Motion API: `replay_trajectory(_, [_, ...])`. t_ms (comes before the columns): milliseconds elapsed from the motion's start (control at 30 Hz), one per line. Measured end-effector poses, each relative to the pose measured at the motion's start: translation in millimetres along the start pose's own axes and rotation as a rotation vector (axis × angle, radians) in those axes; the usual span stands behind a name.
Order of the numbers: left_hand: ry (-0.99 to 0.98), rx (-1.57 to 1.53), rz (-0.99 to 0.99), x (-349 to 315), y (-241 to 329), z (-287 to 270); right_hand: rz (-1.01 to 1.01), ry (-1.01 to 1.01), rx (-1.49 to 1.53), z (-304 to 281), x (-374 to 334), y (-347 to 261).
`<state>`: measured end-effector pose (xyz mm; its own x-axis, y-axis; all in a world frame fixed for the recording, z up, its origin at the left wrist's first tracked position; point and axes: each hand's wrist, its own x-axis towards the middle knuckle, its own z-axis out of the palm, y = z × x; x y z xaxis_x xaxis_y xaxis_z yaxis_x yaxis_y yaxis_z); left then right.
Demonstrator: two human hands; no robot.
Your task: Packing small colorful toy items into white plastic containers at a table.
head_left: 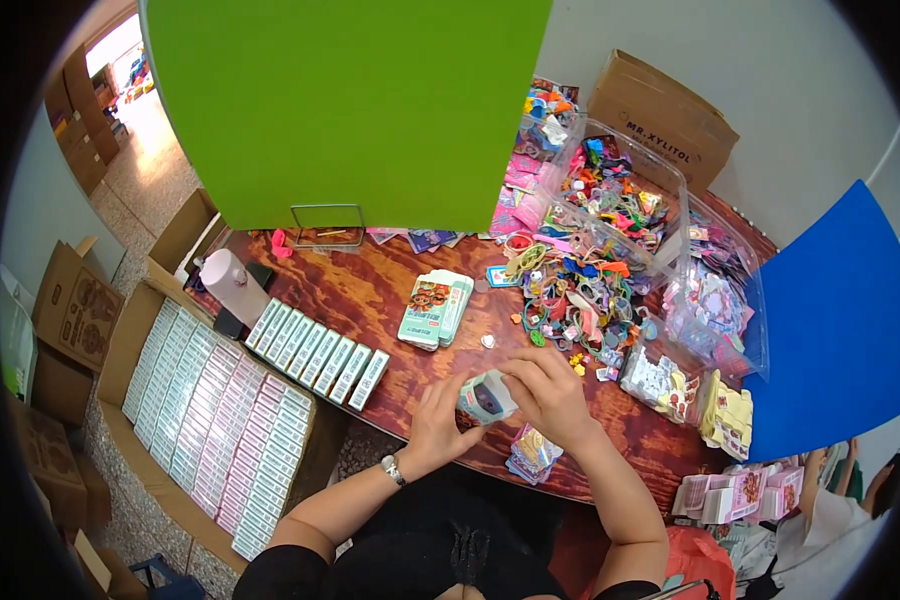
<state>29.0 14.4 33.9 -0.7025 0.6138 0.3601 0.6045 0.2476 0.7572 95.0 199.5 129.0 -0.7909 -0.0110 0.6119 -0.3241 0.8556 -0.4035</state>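
Just over the table's near edge, my left hand [440, 416] grips a small pale green carton [467, 401] from its left side. The carton's end gapes toward me, and something dark shows inside. My right hand [552, 396] is closed at the carton's right rim, its fingertips curled on the edge; whether they also pinch a small item is hidden. Close below lies a little stack of cards [534, 455]. Beyond my hands rest flat green cartons [436, 309] with a picture on them, and a small white piece [488, 341].
A heap of colourful trinkets [580, 300] spreads to the right, beside clear plastic bins [685, 220]. Filled cartons stand in a row [315, 350] at left, near a pink bottle [232, 285]. A cardboard box [120, 400] holds packed cartons. Green [350, 110] and blue [830, 330] panels rise behind and right.
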Motion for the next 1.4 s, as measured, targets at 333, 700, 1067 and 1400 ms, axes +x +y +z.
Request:
replay_trajectory(333, [-0.001,-0.155,-0.088,0.0,-11.0,16.5,0.175,0.036,-0.147,-61.0,-64.4,43.6])
replay_trajectory(700, [0.032,-0.193,0.006,-0.6,-14.6,40.2,0.888,-0.034,-0.754,-162.5,-180.4,213.8])
replay_trajectory(1067, [0.006,-0.185,-0.033,-1.5,-19.1,44.0,1.098,-0.358,-0.840,-157.9,-185.6,238.3])
replay_trajectory(1400, [0.035,-0.193,-0.026,-2.5,-18.2,40.8,0.844,-0.583,-0.967,-180.2,-168.7,227.0])
